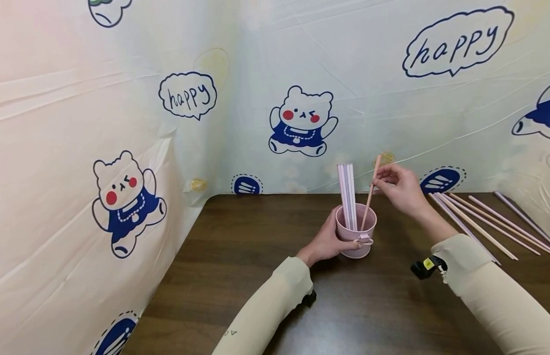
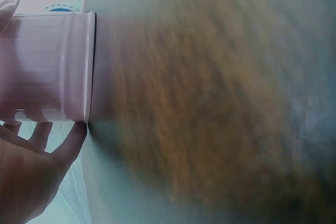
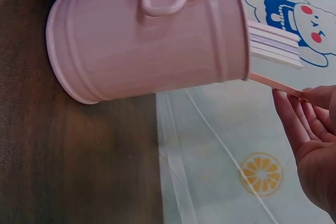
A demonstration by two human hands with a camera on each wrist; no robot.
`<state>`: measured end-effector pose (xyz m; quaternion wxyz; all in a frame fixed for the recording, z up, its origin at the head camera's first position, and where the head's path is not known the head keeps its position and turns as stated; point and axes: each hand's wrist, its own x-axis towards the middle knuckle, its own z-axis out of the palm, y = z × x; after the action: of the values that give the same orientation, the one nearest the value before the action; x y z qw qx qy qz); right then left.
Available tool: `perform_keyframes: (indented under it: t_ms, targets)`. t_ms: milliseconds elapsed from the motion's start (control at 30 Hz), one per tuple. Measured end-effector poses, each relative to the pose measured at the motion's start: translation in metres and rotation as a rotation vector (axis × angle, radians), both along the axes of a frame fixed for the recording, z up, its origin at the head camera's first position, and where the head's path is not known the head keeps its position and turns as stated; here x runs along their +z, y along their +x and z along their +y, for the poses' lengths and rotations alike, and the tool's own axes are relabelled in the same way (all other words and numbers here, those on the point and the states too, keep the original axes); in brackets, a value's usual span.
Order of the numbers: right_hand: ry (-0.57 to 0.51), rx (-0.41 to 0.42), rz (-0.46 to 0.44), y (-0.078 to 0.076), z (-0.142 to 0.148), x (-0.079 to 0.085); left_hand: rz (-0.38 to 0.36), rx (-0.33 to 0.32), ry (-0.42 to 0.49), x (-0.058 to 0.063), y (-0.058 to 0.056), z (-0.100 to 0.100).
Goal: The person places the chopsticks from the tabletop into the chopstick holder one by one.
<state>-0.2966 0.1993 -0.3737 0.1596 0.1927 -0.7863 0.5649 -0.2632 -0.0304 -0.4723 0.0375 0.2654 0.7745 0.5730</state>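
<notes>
A pink metal bucket point(image 1: 357, 252) with a small handle stands on the dark wooden table. My left hand point(image 1: 326, 240) grips it round the side, thumb by the handle, fingers along the far side in the left wrist view. Several pale pink, lilac and white sticks point(image 1: 347, 192) lean together inside the bucket. My right hand point(image 1: 401, 190) pinches an orange-pink stick point(image 1: 370, 195) near its top between thumb and fingers. That stick's lower end is inside the bucket, its upper part slanting out over the rim. In the right wrist view the fingers hold the stick point(image 3: 273, 82) beyond the rim.
Several loose sticks point(image 1: 483, 222) in pink, cream, orange and lilac lie on the right of the table point(image 1: 239, 256). A printed cloth point(image 1: 368, 59) with bears hangs behind the table and at its sides. Each wrist carries a small black camera point(image 1: 423, 268).
</notes>
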Motion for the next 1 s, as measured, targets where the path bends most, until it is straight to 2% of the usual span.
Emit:
perform_keyframes:
  t_ms: [67,167,333,433,667,867,1000]
  targets:
    - [0.026,0.009,0.003,-0.001,-0.002,-0.004,-0.002,0.003,-0.007,0.001,0.001,0.000]
    - [0.068,0.034,0.002,0.007,-0.011,0.002,-0.009,0.008,-0.012,0.002,0.002,0.000]
    - [0.176,0.004,0.019,0.004,-0.016,-0.005,-0.011,0.007,-0.010,0.001,0.002,0.000]
    - [0.184,-0.006,0.026,-0.004,-0.015,-0.014,-0.009,0.003,-0.007,0.001,0.002,0.000]
    - [0.176,0.001,0.004,-0.003,-0.018,-0.017,-0.015,0.005,-0.015,0.001,0.004,0.000]
    - [0.183,0.010,-0.057,0.002,-0.015,-0.011,-0.021,-0.001,-0.009,-0.001,0.004,0.000]
    - [0.147,0.019,-0.078,0.003,-0.008,-0.005,-0.018,-0.004,-0.002,0.000,0.001,0.000]
